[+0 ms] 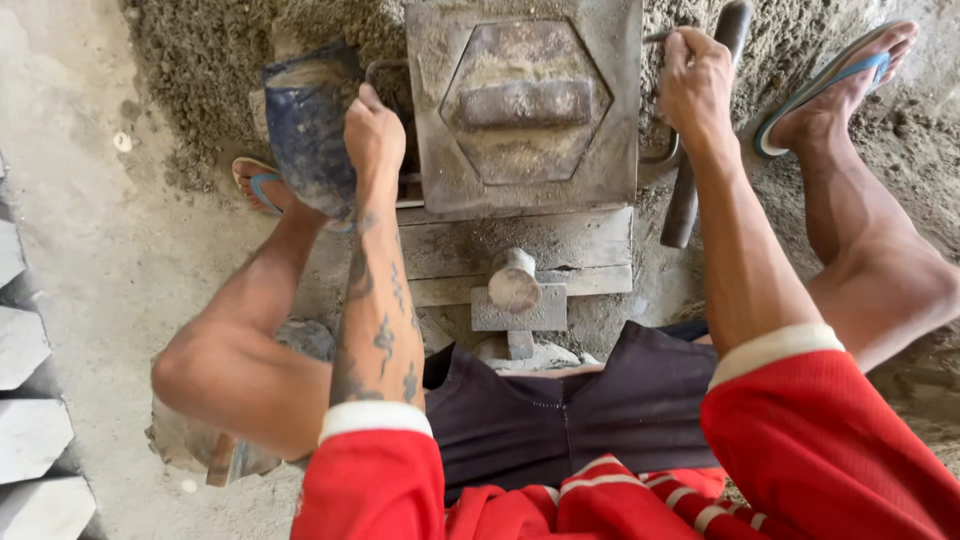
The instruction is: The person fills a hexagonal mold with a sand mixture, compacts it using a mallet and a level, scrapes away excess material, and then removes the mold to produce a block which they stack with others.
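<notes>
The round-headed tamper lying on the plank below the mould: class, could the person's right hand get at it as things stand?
Probably not right away. The right hand is closed on a metal handle beside the hexagonal mould. Once it lets go, nothing lies over the tamper, which sits in the open between the knees.

The metal mould (523, 105) is a grey, square steel block with a hexagonal recess in its top; inside the recess lies a raised rectangular bar, dusted with sandy mix; the whole face is scuffed and coated in grey powder; it sits upright on a worn slab, with loose sand heaped around its far side; a thin bent handle (660, 160) juts from its right edge. The dark blue scoop (305, 125) is a battered container, its sides smeared with cement; it stands just left of the mould, tilted slightly, its open top level with sandy mix. A dark rod (700, 130) with a rounded end lies slanted just beside the mould's right edge.
</notes>
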